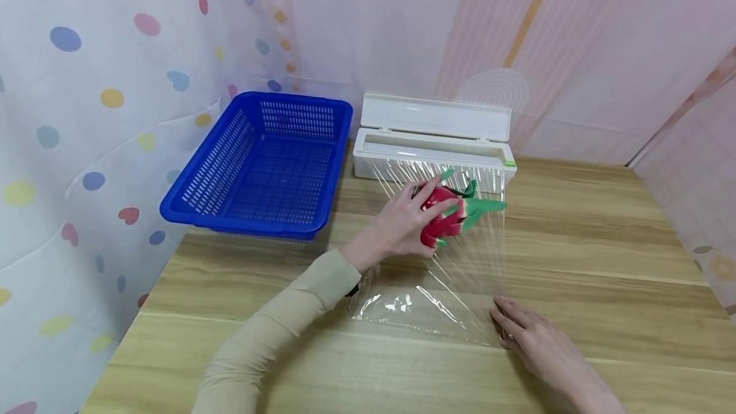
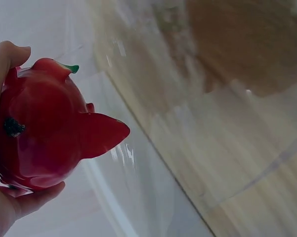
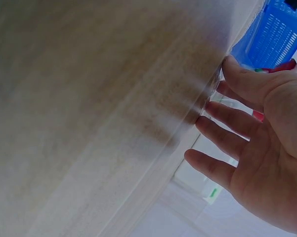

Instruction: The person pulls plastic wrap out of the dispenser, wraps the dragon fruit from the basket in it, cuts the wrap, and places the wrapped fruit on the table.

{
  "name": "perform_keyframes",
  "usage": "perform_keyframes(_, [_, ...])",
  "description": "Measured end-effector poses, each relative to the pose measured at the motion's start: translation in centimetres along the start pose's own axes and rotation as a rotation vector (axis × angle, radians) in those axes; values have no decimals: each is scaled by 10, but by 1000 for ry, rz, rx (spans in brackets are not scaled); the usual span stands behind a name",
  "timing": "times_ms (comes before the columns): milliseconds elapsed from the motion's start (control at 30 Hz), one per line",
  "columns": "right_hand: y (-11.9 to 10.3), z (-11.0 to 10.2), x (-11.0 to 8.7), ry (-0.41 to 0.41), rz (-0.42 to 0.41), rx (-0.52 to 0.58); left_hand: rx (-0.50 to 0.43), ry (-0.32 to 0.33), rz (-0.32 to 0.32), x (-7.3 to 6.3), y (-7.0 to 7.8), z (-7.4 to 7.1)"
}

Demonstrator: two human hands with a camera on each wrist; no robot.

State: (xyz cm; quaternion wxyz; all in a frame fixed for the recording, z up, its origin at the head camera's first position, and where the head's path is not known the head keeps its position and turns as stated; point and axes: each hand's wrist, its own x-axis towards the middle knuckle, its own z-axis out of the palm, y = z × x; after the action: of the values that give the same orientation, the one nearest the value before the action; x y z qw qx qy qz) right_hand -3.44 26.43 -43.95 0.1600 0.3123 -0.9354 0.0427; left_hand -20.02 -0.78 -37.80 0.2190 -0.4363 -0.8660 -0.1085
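My left hand [image 1: 405,219] grips a red dragon fruit [image 1: 441,213] with green-tipped scales, fingers and thumb spread round its sides. The fruit is over a sheet of clear plastic wrap [image 1: 414,305]; whether it touches the wrap I cannot tell. In the left wrist view, the dragon fruit [image 2: 44,128] shows its smooth end with a dark spot. The wrap runs from a white dispenser box [image 1: 431,161] with its lid up. At the sheet's near right corner, my right hand [image 1: 537,344] touches the wrap with nearly straight fingers [image 3: 227,118] on the table.
A blue slotted basket [image 1: 253,225] stands left of the dispenser, with nothing in it. The wooden table [image 1: 604,260] reaches back to patterned curtains [image 1: 391,30] behind and at the sides.
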Motion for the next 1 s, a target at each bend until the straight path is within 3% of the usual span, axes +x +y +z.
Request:
perform_keyframes(167, [0,0,0,-4,5,-5,26,-27,21,-1,1,9])
perform_keyframes(567, [-2,-2,1,-29,22,-3,58,-98,-5,-1,2,20])
perform_keyframes(867, [2,0,-3,0,-2,5,82,-281,-49,1,11,19])
perform_keyframes(1000, [3,0,-6,-28,-5,-2,91,-317,-63,-2,14,20])
